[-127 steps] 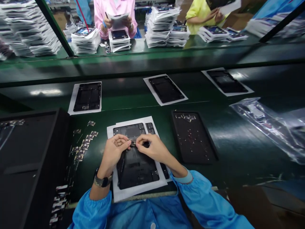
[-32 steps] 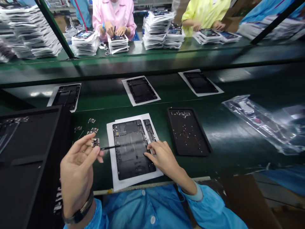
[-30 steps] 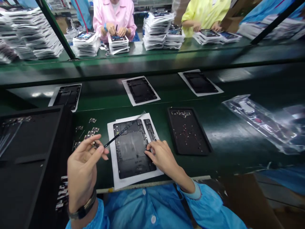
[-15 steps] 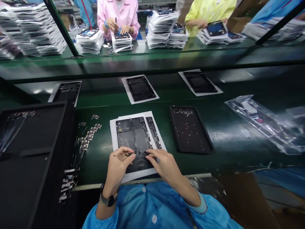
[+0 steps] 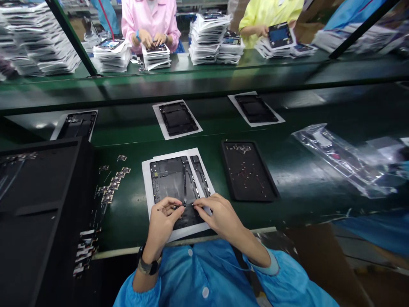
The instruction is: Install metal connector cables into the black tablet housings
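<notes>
A black tablet housing [image 5: 171, 184] lies on white paper sheets [image 5: 146, 183] in front of me, with a second dark housing [image 5: 200, 172] showing along its right side. My left hand [image 5: 166, 218] is over the lower part of the housing, thumb and fingertips pinched at the lower end of a thin dark flat cable [image 5: 185, 183]. That cable runs up toward the housing's top edge. Close to its right, my right hand [image 5: 220, 214] has thumb and forefinger pinched just above the housing. Whatever is between those fingertips is too small to make out.
Small circuit boards [image 5: 108, 187] lie to the left beside a large black box [image 5: 72, 170]. A black tray [image 5: 268, 187] with small parts stands right, then clear plastic bags [image 5: 338, 157]. More housings [image 5: 178, 119] lie along the back. Co-workers sit opposite among paper stacks [image 5: 209, 40].
The view has shifted slightly, moving the scene left. My fingertips have come closer together, and the flat cable now shows as a straighter line. Across the bench, a co-worker has tilted a tablet up.
</notes>
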`<state>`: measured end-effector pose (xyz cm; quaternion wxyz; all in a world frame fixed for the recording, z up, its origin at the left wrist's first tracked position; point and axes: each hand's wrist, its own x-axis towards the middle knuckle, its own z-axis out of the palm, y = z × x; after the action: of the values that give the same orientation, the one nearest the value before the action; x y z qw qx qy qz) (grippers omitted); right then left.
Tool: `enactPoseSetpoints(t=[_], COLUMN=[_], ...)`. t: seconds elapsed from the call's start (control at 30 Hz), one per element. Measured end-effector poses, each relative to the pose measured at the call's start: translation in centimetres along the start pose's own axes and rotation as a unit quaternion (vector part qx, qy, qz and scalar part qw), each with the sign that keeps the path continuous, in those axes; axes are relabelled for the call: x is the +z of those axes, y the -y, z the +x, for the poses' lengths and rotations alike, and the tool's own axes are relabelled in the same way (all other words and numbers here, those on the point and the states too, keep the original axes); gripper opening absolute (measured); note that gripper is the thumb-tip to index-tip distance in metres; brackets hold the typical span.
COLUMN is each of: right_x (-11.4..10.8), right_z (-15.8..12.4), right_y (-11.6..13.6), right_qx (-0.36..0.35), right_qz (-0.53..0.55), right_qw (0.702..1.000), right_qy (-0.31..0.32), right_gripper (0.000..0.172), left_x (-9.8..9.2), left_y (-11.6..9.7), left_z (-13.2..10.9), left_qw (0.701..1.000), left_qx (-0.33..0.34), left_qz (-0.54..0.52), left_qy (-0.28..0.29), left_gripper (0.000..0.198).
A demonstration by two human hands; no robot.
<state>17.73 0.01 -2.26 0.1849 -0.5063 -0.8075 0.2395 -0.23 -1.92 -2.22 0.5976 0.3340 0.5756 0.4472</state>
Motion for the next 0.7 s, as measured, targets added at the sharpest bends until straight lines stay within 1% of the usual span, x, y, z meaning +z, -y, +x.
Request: enactPoseSetpoints(t=[0.23, 0.4, 0.47, 0.6, 0.7], right_x=[1.3, 1.8, 1.7, 1.3, 1.2], right_z=[0.4, 0.6, 0.7, 0.5, 0.3], right_y=[0.0, -0.2, -0.2, 0.1, 0.2], right_qx=[-0.078, -0.119, -0.122, -0.087, -0.085], right_qz=[-0.025, -0.052, -0.019, 0.107, 0.123], right_qw=[0.994, 0.986, 0.987, 0.987, 0.986], right_qy=[-0.074, -0.105, -0.107, -0.079, -0.069], right_gripper=[0.017, 0.020, 0.019, 0.012, 0.012], left_x=[0.1, 0.1, 0.1, 0.2, 0.2], left_y=[0.7, 0.9, 0.9, 0.8, 0.7], left_z=[0.2, 0.3, 0.3, 0.2, -0.1], left_qw=[1.000, 1.000, 1.000, 1.000, 0.998], left_qx=[0.010, 0.016, 0.014, 0.004, 0.011], left_qz=[0.011, 0.017, 0.018, 0.021, 0.064], left_qy=[-0.003, -0.002, 0.000, -0.001, 0.009], left_gripper=[0.018, 0.016, 0.016, 0.020, 0.017])
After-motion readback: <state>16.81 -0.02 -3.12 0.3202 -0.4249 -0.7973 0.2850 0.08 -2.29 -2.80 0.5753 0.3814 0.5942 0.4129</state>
